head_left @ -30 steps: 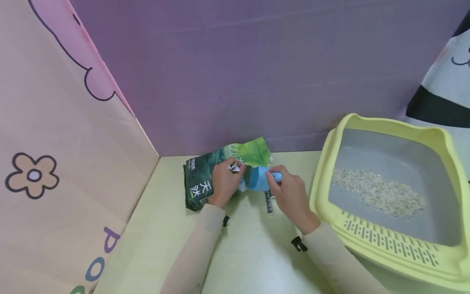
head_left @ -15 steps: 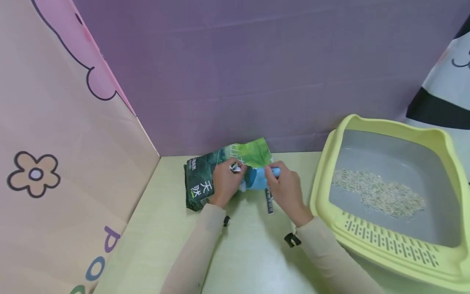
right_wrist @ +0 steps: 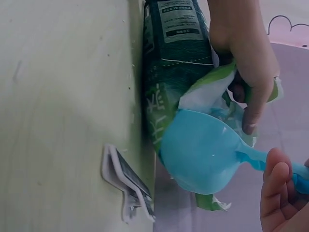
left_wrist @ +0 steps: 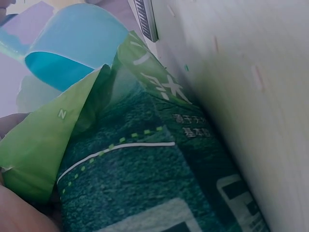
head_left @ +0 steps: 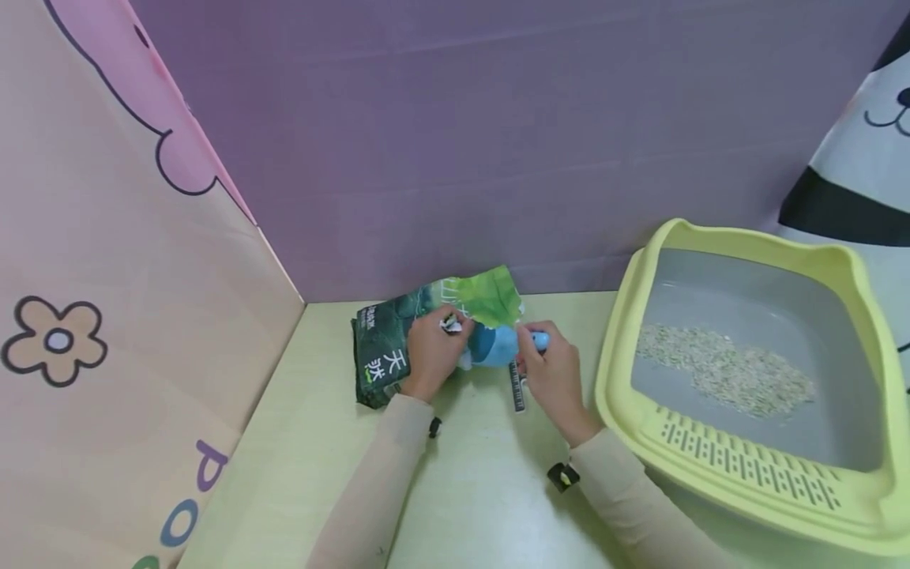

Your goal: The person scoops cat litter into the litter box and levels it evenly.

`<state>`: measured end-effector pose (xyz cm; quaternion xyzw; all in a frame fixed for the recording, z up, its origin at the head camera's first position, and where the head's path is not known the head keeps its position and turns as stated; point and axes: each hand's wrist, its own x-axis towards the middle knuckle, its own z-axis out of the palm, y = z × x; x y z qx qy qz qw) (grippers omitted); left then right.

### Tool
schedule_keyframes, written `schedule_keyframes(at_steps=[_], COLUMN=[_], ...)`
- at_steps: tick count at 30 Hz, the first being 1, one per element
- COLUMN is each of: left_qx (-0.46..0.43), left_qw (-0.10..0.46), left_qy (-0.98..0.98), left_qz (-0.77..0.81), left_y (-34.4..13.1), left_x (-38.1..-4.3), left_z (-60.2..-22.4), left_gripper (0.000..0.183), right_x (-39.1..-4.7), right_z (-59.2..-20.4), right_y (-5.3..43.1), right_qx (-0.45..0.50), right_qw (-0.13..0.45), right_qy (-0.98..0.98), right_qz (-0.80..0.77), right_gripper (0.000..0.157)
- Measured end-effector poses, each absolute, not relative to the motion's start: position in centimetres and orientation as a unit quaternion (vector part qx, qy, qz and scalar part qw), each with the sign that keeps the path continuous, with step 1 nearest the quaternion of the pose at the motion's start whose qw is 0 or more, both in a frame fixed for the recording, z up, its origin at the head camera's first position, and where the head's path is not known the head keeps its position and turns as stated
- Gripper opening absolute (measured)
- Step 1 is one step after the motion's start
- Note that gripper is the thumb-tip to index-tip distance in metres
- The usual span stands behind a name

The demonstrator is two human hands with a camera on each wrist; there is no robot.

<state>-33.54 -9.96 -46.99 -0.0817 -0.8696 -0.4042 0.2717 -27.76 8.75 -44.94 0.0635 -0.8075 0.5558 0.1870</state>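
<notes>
On the table, a dark green printed bag (head_left: 380, 340) lies on its side with its light green top torn open. My left hand (head_left: 434, 352) grips the bag's top beside the opening. My right hand (head_left: 553, 375) holds a light blue scoop (right_wrist: 200, 150) by its handle. In the right wrist view the scoop's round cup sits at the bag's mouth, its underside towards the camera. Seen from the left wrist, the scoop (left_wrist: 79, 41) is just past the torn edge, its hollow partly visible. The bag's contents are hidden.
A yellow litter box (head_left: 618, 363) with a grey inside stands to the right, pale litter pellets (head_left: 753, 379) spread on its floor. A clip (right_wrist: 126, 181) with a dark strip lies on the table under the scoop. A purple backdrop (head_left: 455, 158) rises behind.
The right hand has moved slightly left over the last second, and the scoop's angle at the bag's mouth has altered a little. The left hand keeps its hold on the bag.
</notes>
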Motion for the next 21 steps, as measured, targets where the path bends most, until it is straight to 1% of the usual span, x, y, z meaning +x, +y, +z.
schedule_keyframes(at_steps=[9, 21], left_qx=[-0.084, -0.086], left_qw=[0.260, 0.256], left_qy=[-0.873, -0.872], left_qz=[-0.404, -0.408], left_y=[-9.9, -10.0], left_x=[-33.4, -33.4], left_z=[-46.8, -46.7], left_gripper=[0.014, 0.013], right_x=[-27.8, -28.2], right_z=[-46.4, -47.3], right_y=[8.6, 8.5], right_qx=[0.056, 0.041], right_qw=[0.195, 0.174], right_qy=[-0.769, -0.739], right_qz=[0.606, 0.650], right_gripper=[0.027, 0.033])
